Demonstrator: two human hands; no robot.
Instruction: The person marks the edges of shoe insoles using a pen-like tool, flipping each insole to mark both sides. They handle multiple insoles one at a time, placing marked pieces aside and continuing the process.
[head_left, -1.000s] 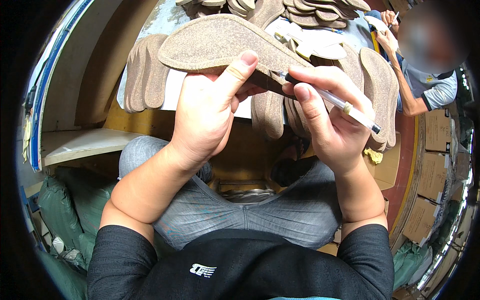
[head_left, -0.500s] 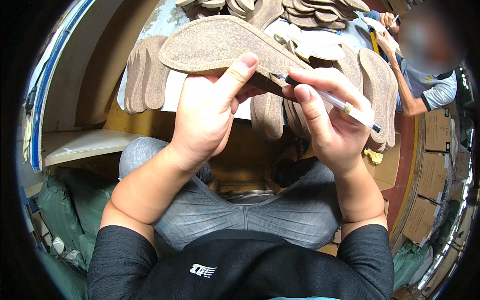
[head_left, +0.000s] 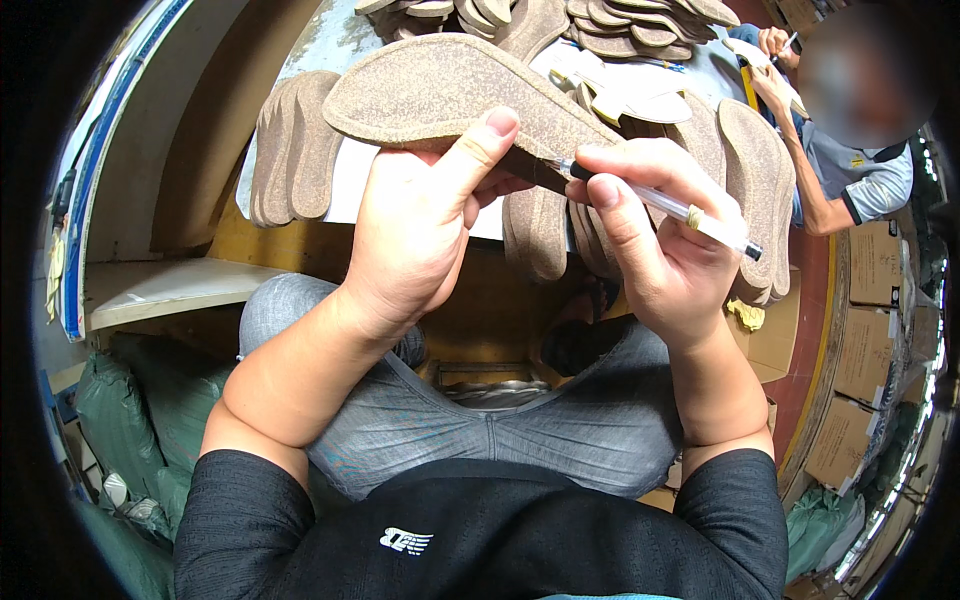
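Note:
A speckled brown insole (head_left: 440,92) is held up above the table's near edge, its wide end to the left. My left hand (head_left: 415,225) grips its near edge, thumb on top and fingers underneath. My right hand (head_left: 675,245) pinches a clear-barrelled pen (head_left: 662,202) with a black grip. The pen's tip meets the insole's near edge, just right of my left thumb. My right fingers cover the insole's right end, and I cannot tell whether they press on it.
On the table (head_left: 300,60), stacked insoles stand at the left (head_left: 295,150) and right (head_left: 755,190), with more piles (head_left: 640,25) at the back. White cut pieces (head_left: 640,100) lie behind my right hand. A co-worker (head_left: 850,185) sits at the right. Cartons (head_left: 865,350) line the far right; green sacks (head_left: 120,410) lie lower left.
The insole has shifted very slightly right and down, and the pen tip has moved a touch down along its edge. Both hands keep their grips.

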